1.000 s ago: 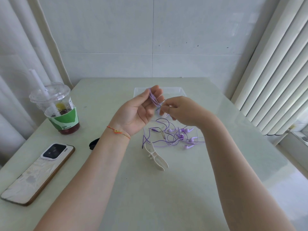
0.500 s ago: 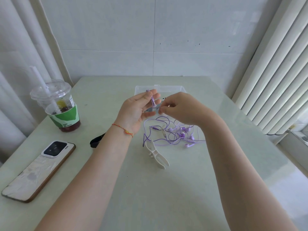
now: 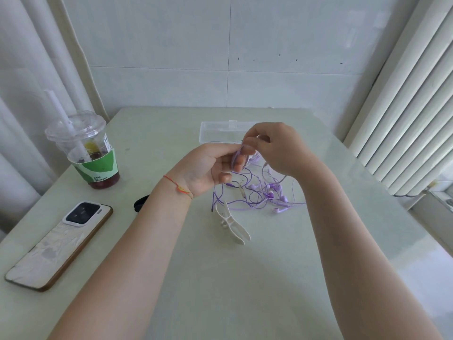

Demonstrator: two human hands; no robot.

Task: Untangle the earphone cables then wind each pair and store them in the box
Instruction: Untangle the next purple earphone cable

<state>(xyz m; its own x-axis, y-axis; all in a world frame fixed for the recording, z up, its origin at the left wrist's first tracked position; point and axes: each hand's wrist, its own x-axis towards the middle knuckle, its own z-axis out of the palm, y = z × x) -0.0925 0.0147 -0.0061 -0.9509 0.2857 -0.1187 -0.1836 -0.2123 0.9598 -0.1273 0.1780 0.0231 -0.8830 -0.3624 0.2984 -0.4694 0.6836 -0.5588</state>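
The purple earphone cable [image 3: 255, 192] is thin, limp and snag-prone; best pinched near the plug. Loops wrap the left hand [image 3: 210, 165] fingers; the right hand [image 3: 277, 148] pinches a strand just beside. Below lies the tangle, beyond them the clear box [image 3: 220, 133].

Your cables [image 3: 255, 195] and their earbuds [image 3: 279, 211] are pale purple, spread on a pale green, faintly marbled surface [image 3: 220, 278]. The box [image 3: 218, 132] is clear. The clip [image 3: 232, 223] is cream white. The cup [image 3: 84, 148] wears a green and white sleeve over dark red drink. Your left wrist carries a red-orange string [image 3: 177, 186]. The phone [image 3: 58, 244] has a white marbled back, brown edge and black camera block.
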